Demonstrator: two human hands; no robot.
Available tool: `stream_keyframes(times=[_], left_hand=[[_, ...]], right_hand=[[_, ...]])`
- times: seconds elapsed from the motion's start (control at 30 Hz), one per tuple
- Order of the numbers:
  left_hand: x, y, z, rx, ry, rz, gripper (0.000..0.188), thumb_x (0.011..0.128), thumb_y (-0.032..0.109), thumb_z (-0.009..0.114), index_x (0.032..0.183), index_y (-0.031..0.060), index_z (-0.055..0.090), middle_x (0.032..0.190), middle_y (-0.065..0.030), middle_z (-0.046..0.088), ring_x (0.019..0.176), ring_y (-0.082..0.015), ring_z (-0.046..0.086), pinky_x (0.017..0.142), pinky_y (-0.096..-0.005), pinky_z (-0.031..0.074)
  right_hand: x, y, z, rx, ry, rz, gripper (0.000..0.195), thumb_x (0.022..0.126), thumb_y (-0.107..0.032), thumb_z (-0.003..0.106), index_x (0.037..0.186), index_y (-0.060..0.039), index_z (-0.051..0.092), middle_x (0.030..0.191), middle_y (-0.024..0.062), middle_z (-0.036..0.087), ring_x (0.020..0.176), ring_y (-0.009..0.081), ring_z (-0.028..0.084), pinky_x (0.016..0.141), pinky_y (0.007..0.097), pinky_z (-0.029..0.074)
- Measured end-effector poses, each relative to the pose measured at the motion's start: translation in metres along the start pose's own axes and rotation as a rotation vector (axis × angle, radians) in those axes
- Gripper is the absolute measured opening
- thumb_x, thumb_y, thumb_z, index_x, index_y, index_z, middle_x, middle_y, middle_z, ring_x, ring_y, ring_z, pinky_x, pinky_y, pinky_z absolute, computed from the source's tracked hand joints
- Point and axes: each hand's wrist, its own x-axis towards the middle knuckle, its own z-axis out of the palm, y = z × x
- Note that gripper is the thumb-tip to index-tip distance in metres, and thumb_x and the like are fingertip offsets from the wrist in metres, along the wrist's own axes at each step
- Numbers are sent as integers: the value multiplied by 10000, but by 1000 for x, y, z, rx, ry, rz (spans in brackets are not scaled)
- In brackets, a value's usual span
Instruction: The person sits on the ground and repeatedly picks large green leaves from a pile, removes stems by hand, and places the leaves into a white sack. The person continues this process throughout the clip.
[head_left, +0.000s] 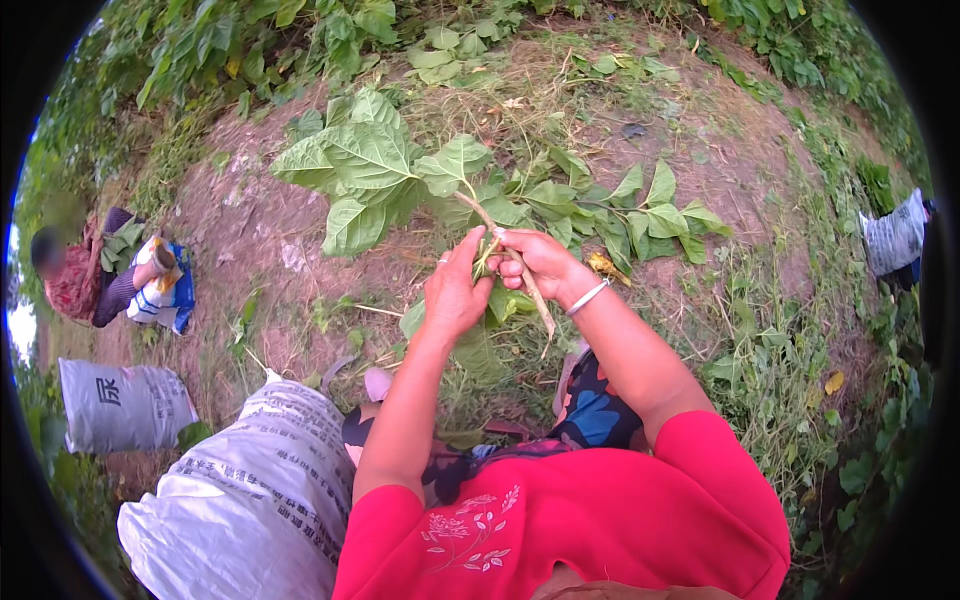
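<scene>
My right hand (546, 264) is closed around a cut leafy branch (487, 214), its bare brown end slanting down toward my lap. Broad green leaves (367, 169) fan out from the branch's far end, to the upper left. Close beside it, my left hand (456, 291) grips a small bunch of leaf stalks (486, 259) against the branch. Leaf blades (480, 349) hang below that hand, partly hidden by it. Another leafy branch (637, 210) lies on the ground just beyond my right hand.
A large white woven sack (262, 480) stands against my left side, with a second sack (127, 405) beyond it. At far left a person (82, 270) sits with leaves and a bag (161, 289). Another white sack (896, 232) stands far right. Leafy plants (225, 45) border the ground.
</scene>
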Motion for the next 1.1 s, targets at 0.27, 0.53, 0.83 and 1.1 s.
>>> stream_keyframes(times=[0.27, 0.53, 0.83, 1.1], left_hand=[[-17, 12, 12, 133, -232, -90, 247, 766, 256, 608, 945, 86, 627, 842, -215, 666, 861, -419, 628, 789, -506, 481], [-37, 16, -7, 0, -256, -111, 299, 783, 294, 616, 1005, 97, 644, 822, -195, 669, 854, -408, 639, 787, -503, 488], [0, -12, -47, 106, 291, -36, 286, 769, 127, 665, 1035, 59, 584, 1128, -120, 600, 998, -353, 605, 818, -445, 491], [1, -42, -34, 488, 42, -189, 362, 732, 89, 658, 1083, 49, 581, 1215, -177, 593, 975, -384, 630, 820, -457, 517]], right_hand=[[9, 15, -14, -1396, 375, -252, 344, 950, -358, 494, 967, -30, 596, 848, 188, 652, 835, 368, 631, 772, 468, 480], [27, -5, -54, -955, 459, -109, 217, 959, -208, 501, 924, -14, 589, 719, 71, 630, 658, 173, 625, 511, 352, 477], [-3, 31, -5, -1462, 345, -563, 151, 926, -189, 536, 967, -45, 555, 778, 200, 617, 696, 408, 596, 653, 494, 464], [-24, 51, 9, -1780, 253, -651, 157, 914, -159, 547, 1011, -37, 529, 849, 184, 632, 762, 411, 617, 645, 490, 493]])
